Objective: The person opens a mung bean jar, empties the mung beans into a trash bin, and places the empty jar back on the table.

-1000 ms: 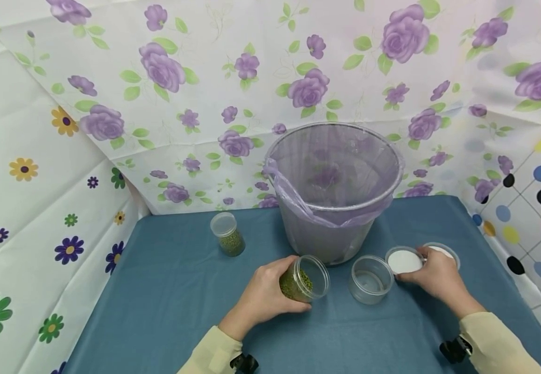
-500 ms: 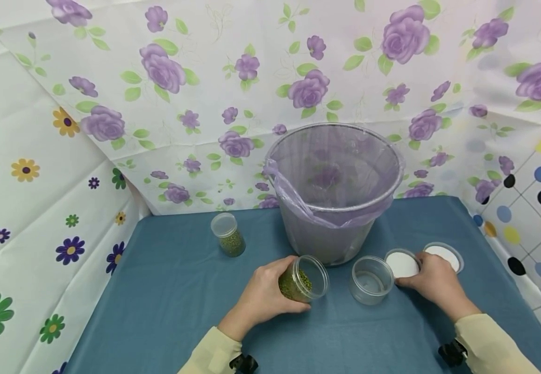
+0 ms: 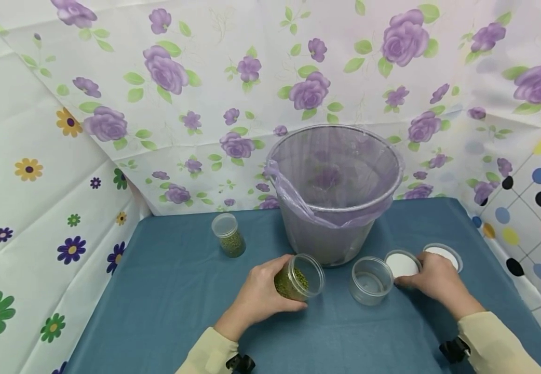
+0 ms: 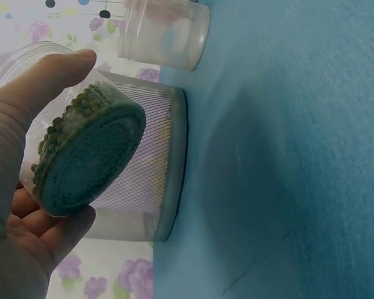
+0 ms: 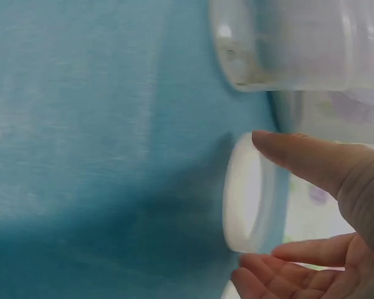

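While left grip point(image 3: 265, 292) clasps bean jar point(image 3: 293, 282) tilted toward clear jar point(image 3: 370, 291), right grip point(image 3: 434, 278) pinches white lid point(image 3: 400, 264) just right of it.

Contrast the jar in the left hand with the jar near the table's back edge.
The held jar tilts in the left hand; the back jar stands upright on the table. The held jar is open; the back jar looks lidded. Both are clear and hold small green beans.

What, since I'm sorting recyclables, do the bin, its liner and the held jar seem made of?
Bin: probably metal mesh, dull grey; a fine grid shows.
Liner: apparently thin, shiny plastic; it's sheer and creased.
Held jar: clear, glossy, likely plastic, possibly glass; green grains show through.
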The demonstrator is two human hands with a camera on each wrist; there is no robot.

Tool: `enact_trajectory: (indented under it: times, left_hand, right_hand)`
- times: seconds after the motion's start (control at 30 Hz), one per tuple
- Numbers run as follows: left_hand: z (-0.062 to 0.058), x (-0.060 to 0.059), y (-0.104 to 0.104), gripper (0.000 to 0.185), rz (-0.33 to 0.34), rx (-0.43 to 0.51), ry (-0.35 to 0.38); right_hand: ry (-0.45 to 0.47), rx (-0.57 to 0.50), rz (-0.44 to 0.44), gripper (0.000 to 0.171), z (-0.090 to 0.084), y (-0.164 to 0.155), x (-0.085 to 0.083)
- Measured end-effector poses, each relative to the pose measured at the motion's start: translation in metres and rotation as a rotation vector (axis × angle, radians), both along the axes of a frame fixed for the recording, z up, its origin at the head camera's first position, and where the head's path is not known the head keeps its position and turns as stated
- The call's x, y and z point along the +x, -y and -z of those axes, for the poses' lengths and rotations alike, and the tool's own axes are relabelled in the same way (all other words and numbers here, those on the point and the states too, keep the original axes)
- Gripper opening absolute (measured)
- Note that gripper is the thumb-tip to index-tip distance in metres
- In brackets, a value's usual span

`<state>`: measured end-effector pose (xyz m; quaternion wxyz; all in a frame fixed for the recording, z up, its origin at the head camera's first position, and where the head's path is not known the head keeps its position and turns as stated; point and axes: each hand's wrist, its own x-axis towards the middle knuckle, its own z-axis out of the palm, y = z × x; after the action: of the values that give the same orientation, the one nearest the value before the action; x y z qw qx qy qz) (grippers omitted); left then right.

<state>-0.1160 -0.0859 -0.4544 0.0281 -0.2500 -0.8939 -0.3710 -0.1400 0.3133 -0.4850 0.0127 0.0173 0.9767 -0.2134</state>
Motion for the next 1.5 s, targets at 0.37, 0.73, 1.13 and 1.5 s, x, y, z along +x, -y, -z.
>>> enact_trajectory:
  times: [0.37,0.73,1.13,1.5]
  left_hand:
    - [-0.005,-0.005,0.011,0.084,-0.030,0.028,-0.028]
    - [-0.011,-0.010,0.019,0.085,-0.069,0.061,-0.063]
    - [-0.012,-0.010,0.021,0.085,-0.087,0.090,-0.041]
    - [-0.012,-0.012,0.024,0.085,-0.101,0.093,-0.040]
  right_hand:
    - [0.028,-0.056,-0.003,0.085,-0.070,-0.002,-0.016]
    - [-0.237,-0.173,0.039,0.066,-0.158,0.008,-0.039]
    - [-0.137,-0.249,0.028,0.075,-0.220,0.026,-0.061]
    - [-0.003,-0.255,-0.016,0.073,-0.237,0.035,-0.080]
